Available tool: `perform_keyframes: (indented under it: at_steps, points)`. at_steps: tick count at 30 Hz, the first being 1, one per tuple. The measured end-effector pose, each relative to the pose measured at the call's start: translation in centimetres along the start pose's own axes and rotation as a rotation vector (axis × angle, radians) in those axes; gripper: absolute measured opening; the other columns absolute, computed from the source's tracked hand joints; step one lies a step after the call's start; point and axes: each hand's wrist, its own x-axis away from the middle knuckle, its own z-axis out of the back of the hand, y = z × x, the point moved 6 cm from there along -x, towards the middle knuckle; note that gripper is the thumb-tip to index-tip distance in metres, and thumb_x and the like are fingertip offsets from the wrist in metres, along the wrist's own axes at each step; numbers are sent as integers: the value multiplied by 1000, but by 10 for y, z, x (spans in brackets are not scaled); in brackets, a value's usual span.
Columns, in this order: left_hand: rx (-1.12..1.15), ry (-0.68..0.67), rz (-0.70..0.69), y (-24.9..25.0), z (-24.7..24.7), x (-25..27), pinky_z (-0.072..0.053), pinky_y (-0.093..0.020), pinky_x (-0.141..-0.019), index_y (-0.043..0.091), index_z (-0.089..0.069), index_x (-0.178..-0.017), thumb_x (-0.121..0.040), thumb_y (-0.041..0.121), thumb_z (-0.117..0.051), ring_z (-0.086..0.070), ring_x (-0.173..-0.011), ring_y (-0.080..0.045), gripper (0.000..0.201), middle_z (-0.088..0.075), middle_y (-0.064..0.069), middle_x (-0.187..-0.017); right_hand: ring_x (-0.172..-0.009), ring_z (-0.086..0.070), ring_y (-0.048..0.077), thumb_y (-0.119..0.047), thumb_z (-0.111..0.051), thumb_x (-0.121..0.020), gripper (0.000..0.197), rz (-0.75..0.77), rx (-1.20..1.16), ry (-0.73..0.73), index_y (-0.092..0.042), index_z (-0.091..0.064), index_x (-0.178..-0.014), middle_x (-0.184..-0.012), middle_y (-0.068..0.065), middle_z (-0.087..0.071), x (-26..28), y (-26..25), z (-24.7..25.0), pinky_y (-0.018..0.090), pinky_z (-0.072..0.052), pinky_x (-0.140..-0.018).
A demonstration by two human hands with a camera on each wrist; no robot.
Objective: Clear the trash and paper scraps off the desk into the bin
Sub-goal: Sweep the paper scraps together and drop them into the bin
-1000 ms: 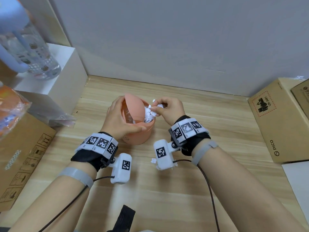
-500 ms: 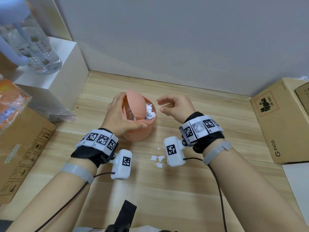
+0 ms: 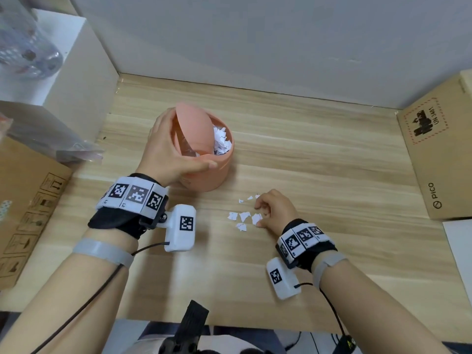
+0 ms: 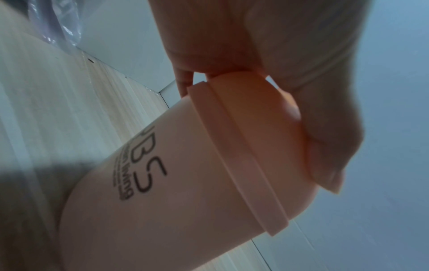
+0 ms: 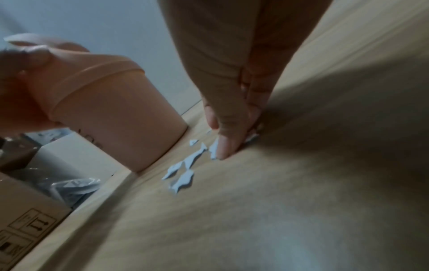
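Head view: desk [image 3: 332, 175], then bin [image 3: 212, 175] steadied by left hand [image 3: 168, 152] wrapped round its rim, lid tipped. Right hand [image 3: 274, 212] curls onto paper scraps [image 3: 244, 217] just beside the bin. Featherlight, flimsy bits; probably pinch by edges.

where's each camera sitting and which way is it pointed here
Head: worn on the head, looks forward and down at the desk; shows both forearms, left hand and right hand.
Left wrist: looks along the left hand up the bin.
Right wrist: looks along the right hand at paper scraps.
Shared: all three show the bin.
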Motion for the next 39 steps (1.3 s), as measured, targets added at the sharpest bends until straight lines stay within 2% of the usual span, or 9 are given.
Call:
perform_keyframes:
  at_steps: [6,13,21,25,29,31,33,35,39]
  points:
    - [17,3,4,-1,-1,1,-36,-43,-111,21,-37,-139,-30,54,-81,-40,-132,-17,122,-38,5,-135,-64,-45,2,-1,-77,-61,29,43,-143,99,-8,-63,-86,-84,-3,-47,-2,-12,-4,20,-38,-70]
    - [4,-1,3,1,0,1,-35,-44,-111,20,-36,-140,-30,56,-80,-38,-133,-18,124,-37,6,-137,-109,-35,18,-33,-83,-54,66,235,227,-93,-28,-57,-115,-125,-1,-39,5,-27,-20,32,-35,-95]
    - [-1,-4,-10,0,0,1,-34,-36,-110,21,-36,-140,-30,56,-79,-38,-132,-16,124,-36,9,-134,-82,-50,18,-1,-73,-67,20,196,16,-54,-1,-68,-86,-92,5,-51,-2,-24,-26,21,-34,-73]
    - [6,-5,-8,0,0,1,-34,-36,-110,22,-35,-140,-30,56,-79,-37,-132,-16,123,-35,10,-134,-92,-61,29,1,-68,-74,7,194,56,-53,3,-69,-80,-98,16,-65,-4,-28,-24,30,-45,-86]
    - [3,-14,-13,1,0,0,-35,-39,-110,22,-37,-139,-30,56,-80,-38,-132,-17,122,-37,7,-136,-102,-60,24,3,-59,-80,10,187,142,-84,3,-68,-83,-101,16,-67,-4,-30,-26,28,-36,-102]
    - [-2,-14,-9,2,0,0,-36,-40,-109,21,-38,-140,-30,56,-80,-39,-131,-17,123,-39,5,-138,-96,-61,18,3,-58,-80,11,160,122,-115,0,-69,-82,-91,2,-72,-3,-30,-24,23,-37,-96]
    - [-9,-13,-13,2,1,0,-37,-42,-109,20,-38,-140,-30,57,-80,-40,-131,-18,123,-40,2,-139,-77,-56,-5,6,-59,-76,13,76,-29,-107,-2,-69,-74,-57,-18,-67,-1,-30,-16,9,-43,-80]
    - [-10,-16,-19,2,0,0,-37,-44,-109,20,-38,-140,-30,58,-81,-40,-131,-19,123,-41,1,-140,-62,-54,-8,8,-62,-73,19,4,-228,15,-6,-66,-62,-53,-10,-61,-2,-27,3,2,-42,-63]
    - [-16,-16,-20,4,1,0,-36,-37,-107,21,-37,-140,-29,59,-77,-38,-130,-20,124,-40,3,-139,-45,-52,5,4,-68,-72,31,-32,-543,221,-21,-60,-55,-64,8,-54,-8,-49,54,25,-51,-54]
